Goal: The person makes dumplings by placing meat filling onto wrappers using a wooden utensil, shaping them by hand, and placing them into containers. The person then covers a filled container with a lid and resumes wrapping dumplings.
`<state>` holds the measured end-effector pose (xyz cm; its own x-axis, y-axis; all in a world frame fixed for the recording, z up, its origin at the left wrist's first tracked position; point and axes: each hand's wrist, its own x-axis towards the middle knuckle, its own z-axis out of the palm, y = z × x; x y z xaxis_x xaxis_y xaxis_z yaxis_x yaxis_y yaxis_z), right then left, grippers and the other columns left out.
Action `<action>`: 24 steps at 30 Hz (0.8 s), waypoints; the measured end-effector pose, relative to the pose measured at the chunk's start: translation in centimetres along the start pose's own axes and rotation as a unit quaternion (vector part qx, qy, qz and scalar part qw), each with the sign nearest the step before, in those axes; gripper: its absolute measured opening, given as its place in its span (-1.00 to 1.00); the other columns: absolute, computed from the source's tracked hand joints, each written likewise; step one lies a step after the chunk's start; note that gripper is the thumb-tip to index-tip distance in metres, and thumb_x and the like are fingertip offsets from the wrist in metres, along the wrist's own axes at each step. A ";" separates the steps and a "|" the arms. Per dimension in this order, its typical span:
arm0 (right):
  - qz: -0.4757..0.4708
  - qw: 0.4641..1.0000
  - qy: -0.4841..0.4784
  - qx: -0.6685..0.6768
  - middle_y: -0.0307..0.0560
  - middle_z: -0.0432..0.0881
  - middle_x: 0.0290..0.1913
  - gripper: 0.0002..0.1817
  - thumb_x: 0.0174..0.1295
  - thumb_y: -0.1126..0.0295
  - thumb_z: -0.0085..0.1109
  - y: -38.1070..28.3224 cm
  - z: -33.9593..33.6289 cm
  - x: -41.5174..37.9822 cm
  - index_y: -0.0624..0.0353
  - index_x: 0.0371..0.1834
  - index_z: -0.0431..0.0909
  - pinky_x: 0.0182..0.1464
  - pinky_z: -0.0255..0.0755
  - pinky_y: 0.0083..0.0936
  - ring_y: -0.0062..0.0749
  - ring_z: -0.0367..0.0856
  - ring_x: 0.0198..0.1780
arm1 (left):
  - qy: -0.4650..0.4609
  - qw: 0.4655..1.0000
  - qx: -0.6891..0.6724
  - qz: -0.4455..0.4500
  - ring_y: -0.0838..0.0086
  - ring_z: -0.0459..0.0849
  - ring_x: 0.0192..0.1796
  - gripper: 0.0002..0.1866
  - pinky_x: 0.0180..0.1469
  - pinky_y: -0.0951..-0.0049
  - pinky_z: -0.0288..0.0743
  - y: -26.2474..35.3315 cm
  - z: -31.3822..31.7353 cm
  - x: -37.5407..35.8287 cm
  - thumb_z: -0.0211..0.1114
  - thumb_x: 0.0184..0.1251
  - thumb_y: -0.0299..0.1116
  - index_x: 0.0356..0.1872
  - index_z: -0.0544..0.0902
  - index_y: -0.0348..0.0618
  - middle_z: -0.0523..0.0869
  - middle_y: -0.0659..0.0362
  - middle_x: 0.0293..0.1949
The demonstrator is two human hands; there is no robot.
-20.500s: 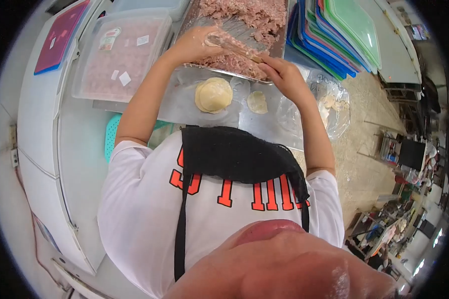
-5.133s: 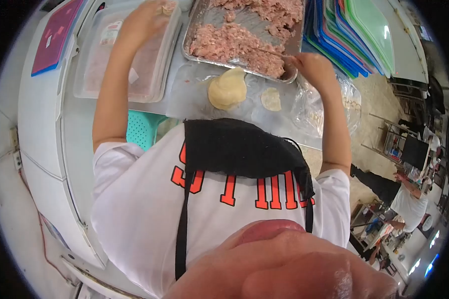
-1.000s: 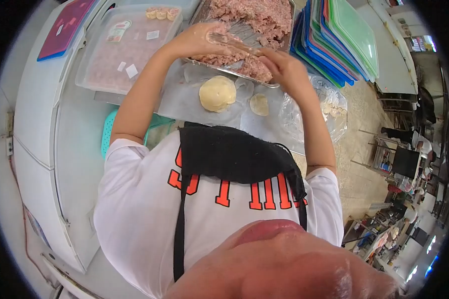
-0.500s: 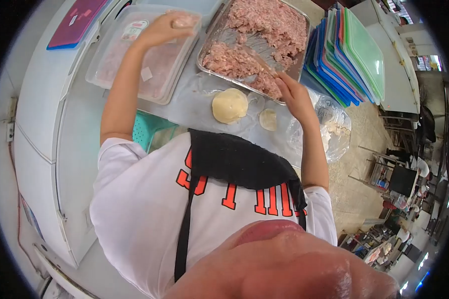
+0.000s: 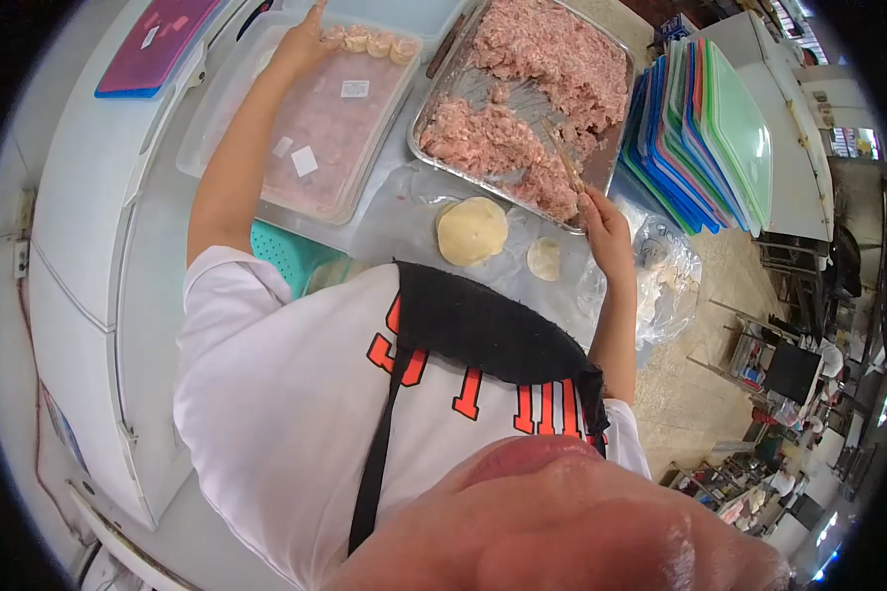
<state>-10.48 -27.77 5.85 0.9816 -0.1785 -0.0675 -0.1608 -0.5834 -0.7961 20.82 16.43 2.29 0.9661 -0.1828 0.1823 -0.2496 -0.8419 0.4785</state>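
Observation:
My left hand (image 5: 304, 45) reaches over the far end of a clear plastic container (image 5: 315, 204), its fingers apart beside a row of small open-topped dumplings (image 5: 370, 42). Whether a fingertip touches the nearest dumpling is hard to tell. My right hand (image 5: 606, 229) is closed around the handle of a thin spatula (image 5: 565, 163), whose blade reaches into pink minced meat (image 5: 552, 59) in a metal tray (image 5: 426, 148). Closer to my body lie a stack of round pale dough wrappers (image 5: 471, 231) and one separate wrapper (image 5: 544, 259).
Right of the tray stand several coloured plastic lids (image 5: 695, 138) on edge. A clear plastic bag (image 5: 665, 261) with pale contents lies below them. A turquoise perforated basket (image 5: 286, 258) sits under the container's near edge. At far left are purple and blue lids (image 5: 158, 44).
My left hand has moved left and away from me, uncovering the dumpling row; the pinkish piece it held no longer shows in it. My right hand has shifted slightly toward me with the spatula.

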 end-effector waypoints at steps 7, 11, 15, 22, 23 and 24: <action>-0.010 0.999 -0.043 -0.001 0.12 0.66 -0.06 -0.63 0.35 0.24 0.07 -1.0 0.5 0.5 0.23 0.11 0.53 0.01 0.45 -0.40 -0.19 0.65 -0.05 | -0.020 0.999 0.028 0.042 0.03 0.67 -0.07 -0.09 -0.03 0.18 0.51 -1.6 1.2 1.8 0.36 0.14 -0.20 0.48 0.03 0.09 0.70 -0.12 -0.13; -0.122 0.943 -0.118 -0.287 0.24 0.65 -0.23 -0.69 0.33 0.21 0.07 -1.7 -2.9 2.2 0.18 -0.05 0.61 -0.11 0.48 -0.30 -0.10 0.65 -0.16 | -0.077 0.996 0.024 0.048 0.04 0.62 0.04 -0.14 0.04 0.19 0.48 1.5 0.3 0.2 0.32 0.18 -0.24 0.48 0.06 0.10 0.65 -0.11 -0.01; -0.092 0.864 -0.143 -0.473 0.21 0.66 -0.33 -0.69 0.26 0.18 0.08 -5.7 -6.0 2.2 0.19 -0.26 0.68 -0.23 0.52 -0.22 -0.01 0.67 -0.25 | 0.027 0.963 0.122 0.241 0.13 0.50 0.22 -0.33 0.19 0.26 0.40 7.7 -3.5 -4.7 0.31 0.21 -0.23 0.36 0.30 0.02 0.53 0.00 0.20; -0.230 0.815 -0.069 -0.527 0.09 0.66 -0.51 -0.77 0.08 0.31 0.10 -1.0 0.9 0.9 0.19 -0.57 0.66 -0.41 0.57 -0.21 -0.06 0.70 -0.44 | -0.132 0.939 -0.216 0.234 0.21 0.59 0.05 -0.62 0.10 0.32 0.44 19.2 -0.6 -18.2 0.28 0.24 -0.30 0.08 0.55 -0.14 0.62 0.06 0.02; -0.250 0.817 -0.069 -0.515 0.09 0.66 -0.50 -0.79 0.07 0.34 0.09 -0.7 1.3 0.5 0.18 -0.55 0.67 -0.40 0.57 -0.22 -0.06 0.70 -0.43 | -0.170 0.928 -0.244 0.223 0.12 0.60 0.00 -0.66 0.07 0.24 0.46 19.6 1.0 -19.5 0.30 0.21 -0.28 -0.02 0.56 -0.19 0.63 0.03 -0.05; -0.270 0.818 -0.069 -0.504 0.08 0.67 -0.50 -0.81 0.05 0.37 0.08 -0.6 1.3 0.3 0.18 -0.54 0.67 -0.39 0.58 -0.23 -0.07 0.70 -0.43 | -0.201 0.924 -0.219 0.239 0.12 0.59 0.00 -0.67 0.06 0.24 0.46 19.1 3.4 -20.5 0.32 0.17 -0.29 -0.06 0.57 -0.18 0.62 0.03 -0.08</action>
<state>-10.00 -26.47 5.52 0.9287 0.3706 0.0082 0.3645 -0.9169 0.1624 -3.52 2.35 4.80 0.6631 -0.7288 0.1710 -0.5716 -0.3454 0.7443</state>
